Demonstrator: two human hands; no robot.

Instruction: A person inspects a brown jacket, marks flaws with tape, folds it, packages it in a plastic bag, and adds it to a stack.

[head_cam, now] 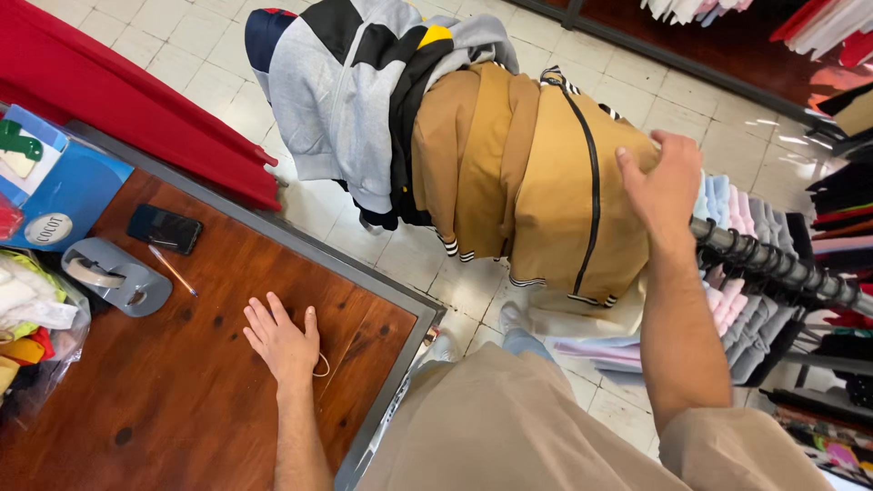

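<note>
My left hand [282, 341] lies flat, palm down and fingers apart, on the wooden counter [182, 391], with a rubber band [322, 365] by its thumb side. My right hand [662, 186] presses on the shoulder of a tan jacket [555, 182] with a black zip that hangs on a clothes rail [773, 264]. Further tan jackets and a grey, black and yellow jacket [355, 82] hang beside it on the same rail. Whether the fingers grip the cloth cannot be made out.
On the counter lie a grey tape dispenser [114, 275], a black phone [165, 228], a pencil [173, 271], a blue box [55, 186] and a bag of cloth items [32, 318]. Red cloth [118, 100] drapes behind. Pastel garments [737, 273] hang under the rail.
</note>
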